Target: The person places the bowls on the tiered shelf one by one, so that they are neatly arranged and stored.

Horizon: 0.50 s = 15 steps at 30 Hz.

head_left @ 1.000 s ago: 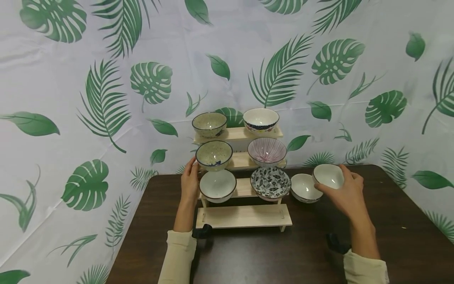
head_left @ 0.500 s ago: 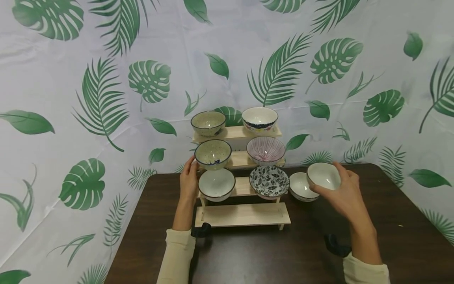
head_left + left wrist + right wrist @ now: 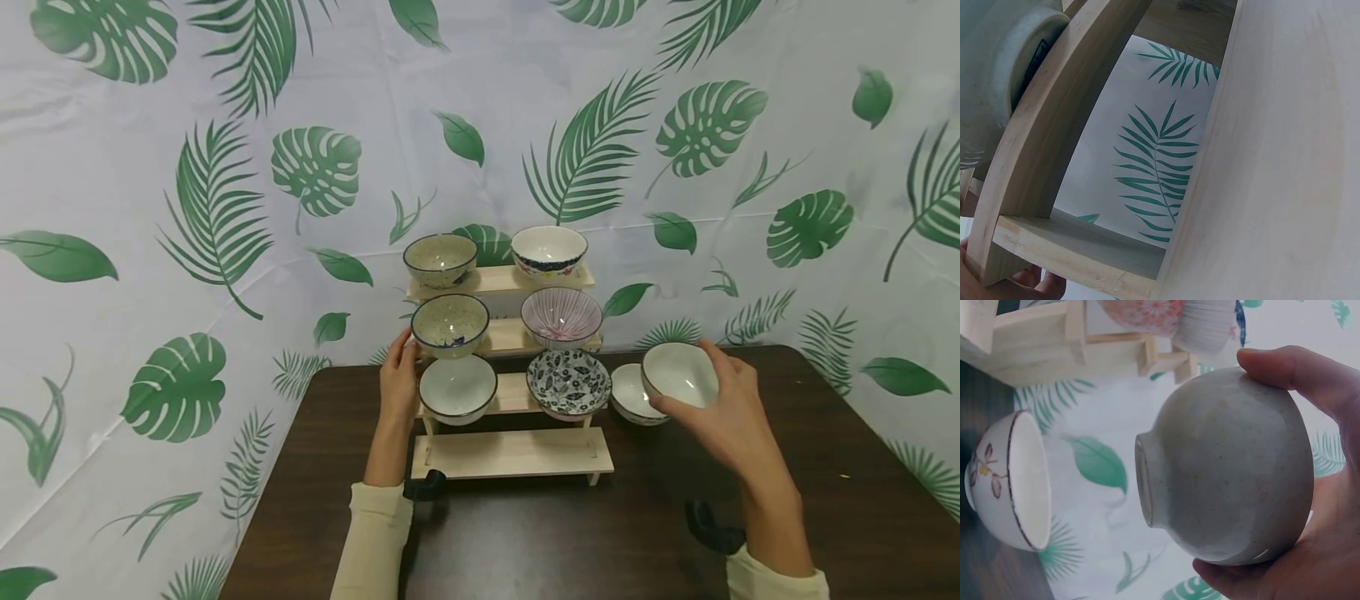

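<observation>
My right hand [image 3: 731, 412] holds a plain white bowl [image 3: 680, 375] by its rim, thumb and fingers on opposite sides. In the right wrist view, the bowl's speckled outside [image 3: 1235, 469] and foot ring show. Below and left of it, a white bowl with a brown rim and floral outside [image 3: 632, 395] stands on the table, partly hidden in the head view. My left hand [image 3: 398, 383] grips the left side of a tiered wooden stand [image 3: 513, 454]; in the left wrist view, its fingertips [image 3: 1054, 284] curl round the wooden frame [image 3: 1072, 250].
The stand bears two speckled bowls [image 3: 440, 262] [image 3: 450, 327], a white bowl [image 3: 457, 390], a black-floral bowl [image 3: 568, 383], a pink-striped bowl [image 3: 561, 318] and a white bowl with a dark floral band [image 3: 550, 250]. A leaf-patterned cloth [image 3: 480, 108] hangs behind the dark table [image 3: 510, 542].
My right hand has moved the white bowl a little left, so it now overlaps more of the floral bowl in the head view. My left hand stays on the stand.
</observation>
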Each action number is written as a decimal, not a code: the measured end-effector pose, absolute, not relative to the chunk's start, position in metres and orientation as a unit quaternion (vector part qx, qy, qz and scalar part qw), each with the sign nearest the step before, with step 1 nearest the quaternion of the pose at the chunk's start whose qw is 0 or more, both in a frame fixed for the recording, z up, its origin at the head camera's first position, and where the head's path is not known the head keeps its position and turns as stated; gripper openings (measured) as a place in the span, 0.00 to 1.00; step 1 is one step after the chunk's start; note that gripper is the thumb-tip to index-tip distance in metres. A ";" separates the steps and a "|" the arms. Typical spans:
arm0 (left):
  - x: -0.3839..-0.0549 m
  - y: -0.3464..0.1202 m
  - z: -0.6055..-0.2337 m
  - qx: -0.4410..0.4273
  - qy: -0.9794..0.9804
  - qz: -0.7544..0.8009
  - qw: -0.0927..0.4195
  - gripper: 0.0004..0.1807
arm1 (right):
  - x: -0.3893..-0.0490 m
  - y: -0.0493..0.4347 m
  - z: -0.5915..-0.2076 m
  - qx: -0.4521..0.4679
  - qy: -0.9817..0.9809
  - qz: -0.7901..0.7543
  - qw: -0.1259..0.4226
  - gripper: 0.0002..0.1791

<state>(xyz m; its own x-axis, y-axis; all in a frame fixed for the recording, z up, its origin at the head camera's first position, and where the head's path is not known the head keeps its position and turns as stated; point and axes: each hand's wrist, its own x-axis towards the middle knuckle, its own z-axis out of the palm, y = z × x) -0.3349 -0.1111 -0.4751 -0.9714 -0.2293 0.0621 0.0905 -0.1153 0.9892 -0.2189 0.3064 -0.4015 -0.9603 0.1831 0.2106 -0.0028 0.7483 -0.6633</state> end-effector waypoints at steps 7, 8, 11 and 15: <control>-0.334 -0.112 -0.469 0.053 -0.653 -0.750 0.090 0.29 | -0.211 0.302 -0.395 -0.037 -0.928 0.344 0.140 0.61; -0.334 -0.113 -0.469 0.054 -0.654 -0.749 0.090 0.29 | -0.210 0.301 -0.394 -0.036 -0.928 0.343 0.139 0.61; -0.335 -0.113 -0.471 0.055 -0.652 -0.751 0.093 0.29 | -0.205 0.298 -0.390 -0.036 -0.931 0.336 0.135 0.60; -0.336 -0.112 -0.474 0.056 -0.653 -0.748 0.104 0.28 | -0.200 0.294 -0.384 -0.030 -0.934 0.330 0.132 0.59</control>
<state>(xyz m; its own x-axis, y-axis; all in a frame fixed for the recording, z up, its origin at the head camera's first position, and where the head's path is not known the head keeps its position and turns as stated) -0.3358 -0.1116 -0.4745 -0.9724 -0.2276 0.0519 0.0821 -0.1254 0.9887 -0.1999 0.2941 -0.3841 -0.9634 0.1423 0.2270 -0.0318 0.7807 -0.6240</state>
